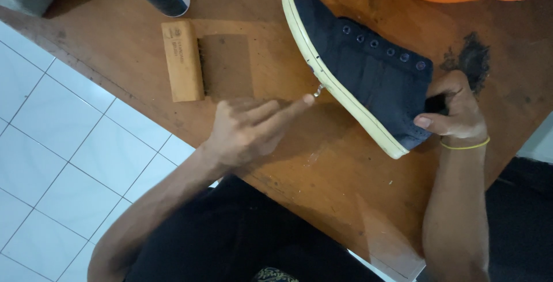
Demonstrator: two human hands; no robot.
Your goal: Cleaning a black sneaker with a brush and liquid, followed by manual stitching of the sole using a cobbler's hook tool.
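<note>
Navy shoe (pixel 368 74): tilted on its sole edge on the desk (pixel 288 161), long axis from 11 to 5 o'clock.
Right hand (pixel 455 112): fingers pinching the heel collar.
Left hand (pixel 247 132): fingers loosely spread, index fingertip (pixel 308 101) beside the cream sole at 2 o'clock.
Wooden brush (pixel 184 60): at 11 o'clock of the left hand.

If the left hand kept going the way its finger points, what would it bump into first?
Most likely the pale sole edge of the dark blue shoe; the left hand has its fingertip almost there, though depth is unclear.
</note>
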